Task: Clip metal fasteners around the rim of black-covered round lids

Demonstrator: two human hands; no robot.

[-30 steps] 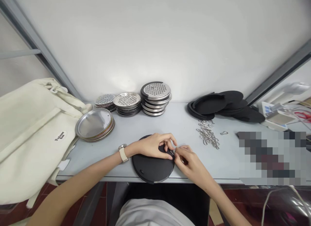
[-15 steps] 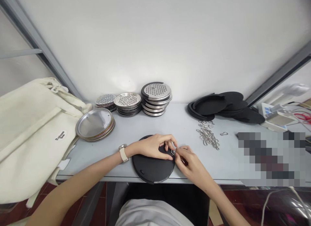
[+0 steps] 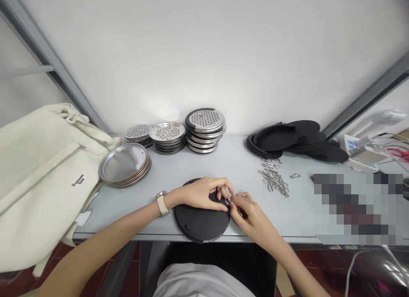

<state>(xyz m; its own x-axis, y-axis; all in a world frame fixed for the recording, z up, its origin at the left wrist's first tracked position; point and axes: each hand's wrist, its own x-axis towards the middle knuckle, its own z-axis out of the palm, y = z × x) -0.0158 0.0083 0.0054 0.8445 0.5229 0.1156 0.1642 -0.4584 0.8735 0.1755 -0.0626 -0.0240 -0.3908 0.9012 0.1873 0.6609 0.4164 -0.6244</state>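
Observation:
A round black cover lies flat at the front edge of the table, its near rim jutting slightly over the edge. My left hand, a watch on its wrist, rests across the cover's upper part, with thumb and bent fingers around a spot on its right edge. There a small silver wire clip shows between the hands. My right hand pinches this clip with thumb and forefinger against the cover's edge. Its fingertips partly hide the clip, so I cannot tell whether it passes through the cover.
Loose wire clips lie in a heap to the right, below a pile of black covers. Perforated metal grater discs stand stacked at the back. Plain metal discs sit at left beside a cream bag. A blurred-out patch covers the right.
Both hands stay almost where they were at the cover's right edge. The clip between the fingers has shifted very slightly; nothing was let go.

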